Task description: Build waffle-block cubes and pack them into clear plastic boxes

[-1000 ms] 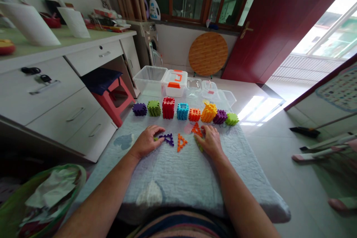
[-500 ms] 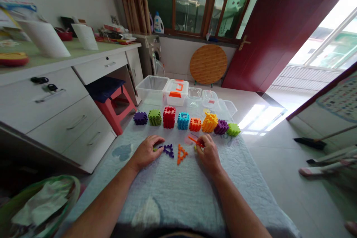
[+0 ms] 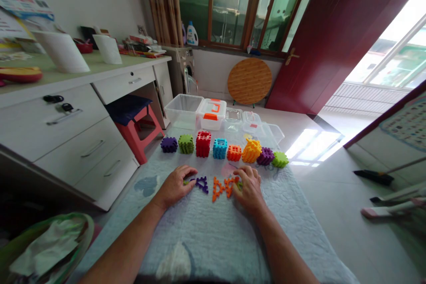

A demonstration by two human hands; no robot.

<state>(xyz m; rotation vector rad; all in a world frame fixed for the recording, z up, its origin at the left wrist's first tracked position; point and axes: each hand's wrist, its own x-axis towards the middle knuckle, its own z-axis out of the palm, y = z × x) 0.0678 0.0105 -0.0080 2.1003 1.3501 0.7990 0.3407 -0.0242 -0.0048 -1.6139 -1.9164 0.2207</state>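
Observation:
My left hand [image 3: 177, 186] rests on the cloth with thumb and fingers apart, its thumb touching a purple triangular toy piece [image 3: 203, 185]. A bit of yellow-green piece shows between thumb and index finger; the rest is hidden under the hand. To the right of the purple piece lies an orange triangular piece [image 3: 217, 189], flat and untouched. Close beside it is a second orange triangular piece [image 3: 228, 187], with the fingers of my right hand [image 3: 249, 188] closed at its right side. Another yellow-green piece [image 3: 239, 184] is partly covered by that hand.
Beyond the hands stands a row of interlocked toy blocks, including a red one [image 3: 203, 144], a blue one [image 3: 220, 148] and a yellow one [image 3: 251, 151]. Behind them are clear plastic boxes [image 3: 184, 108] and a box with orange clips [image 3: 213, 114]. A pink stool [image 3: 141, 131] stands left.
My right hand has lowered the second orange piece from a tilted position to the cloth, beside the first orange piece. My left hand stays by the purple piece. The view has shifted slightly.

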